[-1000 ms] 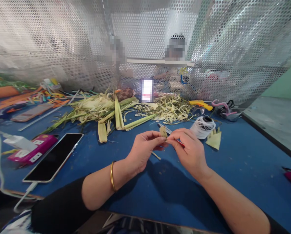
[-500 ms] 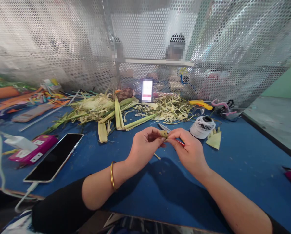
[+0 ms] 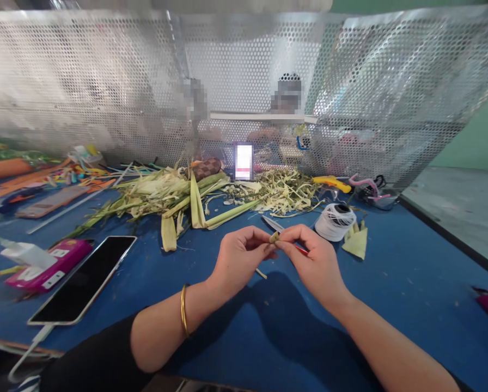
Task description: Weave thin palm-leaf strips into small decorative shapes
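Observation:
Between my two hands, over the blue table, is a small piece of pale green leaf point(image 3: 274, 237), pinched at the fingertips. My left hand point(image 3: 242, 258) is closed on it with thumb and index finger. My right hand point(image 3: 311, 261) meets it from the other side, its thumb and finger also closed on the piece. Scissors point(image 3: 272, 224) lie just beyond, their blades showing and a bit of red handle visible by my right hand. A thin leaf strip point(image 3: 261, 273) rests below my left fingers.
A white thread spool point(image 3: 335, 222) and folded leaf pieces point(image 3: 355, 243) stand right of my hands. Behind lie leaf strips point(image 3: 150, 193) and shredded trimmings point(image 3: 288, 190). A phone point(image 3: 84, 280) and a purple power strip point(image 3: 50, 265) are at left. A perforated screen point(image 3: 105, 81) rises behind.
The view has tilted up a little, so everything sits lower in the picture. My fingers have shifted slightly on the leaf piece, and less of it shows between them.

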### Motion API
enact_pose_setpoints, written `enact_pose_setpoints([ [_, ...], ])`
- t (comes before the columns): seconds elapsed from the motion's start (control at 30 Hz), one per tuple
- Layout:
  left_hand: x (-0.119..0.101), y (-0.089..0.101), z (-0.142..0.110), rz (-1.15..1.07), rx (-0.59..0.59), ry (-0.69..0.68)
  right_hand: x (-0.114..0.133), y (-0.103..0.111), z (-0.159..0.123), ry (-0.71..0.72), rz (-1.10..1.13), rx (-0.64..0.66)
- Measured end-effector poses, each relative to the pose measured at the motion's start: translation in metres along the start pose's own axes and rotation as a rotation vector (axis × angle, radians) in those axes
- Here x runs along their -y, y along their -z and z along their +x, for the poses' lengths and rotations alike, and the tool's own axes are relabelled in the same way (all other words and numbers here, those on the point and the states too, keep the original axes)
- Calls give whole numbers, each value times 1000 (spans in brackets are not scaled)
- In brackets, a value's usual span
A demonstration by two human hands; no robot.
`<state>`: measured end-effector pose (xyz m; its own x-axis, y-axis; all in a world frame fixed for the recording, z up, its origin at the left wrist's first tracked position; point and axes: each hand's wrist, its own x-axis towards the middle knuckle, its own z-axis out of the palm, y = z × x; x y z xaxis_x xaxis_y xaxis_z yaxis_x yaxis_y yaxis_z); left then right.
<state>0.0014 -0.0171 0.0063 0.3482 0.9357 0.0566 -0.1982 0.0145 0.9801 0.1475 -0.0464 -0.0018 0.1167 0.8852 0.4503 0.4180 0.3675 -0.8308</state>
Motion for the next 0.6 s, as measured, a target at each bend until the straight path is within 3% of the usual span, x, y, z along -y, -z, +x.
enact_pose_setpoints([
  [0.07,-1,1,1,18,5,7,2,0,2,-109,114,8],
  [0.17,-3,3,2,94,6,-27,7,1,7,-249,279,133],
  [0.27,-3,5,3,184,23,-70,9,3,9,-322,296,211],
  [0.5,-2,8,5,269,56,-50,-2,1,7,-352,120,133],
  [0.6,-6,7,6,129,20,63,-4,2,7,-211,-3,37],
])
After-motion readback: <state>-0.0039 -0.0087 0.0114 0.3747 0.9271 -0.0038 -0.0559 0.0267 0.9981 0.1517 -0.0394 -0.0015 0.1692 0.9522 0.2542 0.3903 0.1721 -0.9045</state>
